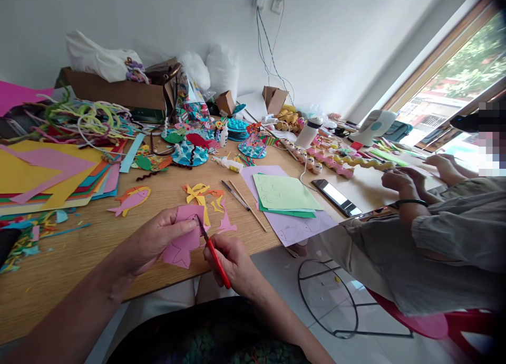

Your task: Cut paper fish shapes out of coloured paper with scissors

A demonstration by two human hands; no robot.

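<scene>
My left hand (158, 235) pinches a piece of pink paper (185, 242) with a fish outline drawn on it, held above the table's front edge. In my right hand (233, 261) is a pair of red-handled scissors (216, 259), its blades at the upper right edge of the pink paper. Beyond my hands lie yellow paper scraps (197, 192) and a pink offcut (226, 220). A pink and orange paper fish (132, 200) rests on the table, left of my hands.
To the right lie a pen (233, 194), a thin stick (249, 206), green paper sheets (286, 192) on a purple sheet (316, 231), and a phone (337, 197). Coloured paper (85, 176) and pipe cleaners (95, 118) crowd the left. A co-worker's hands (399, 182) are at right.
</scene>
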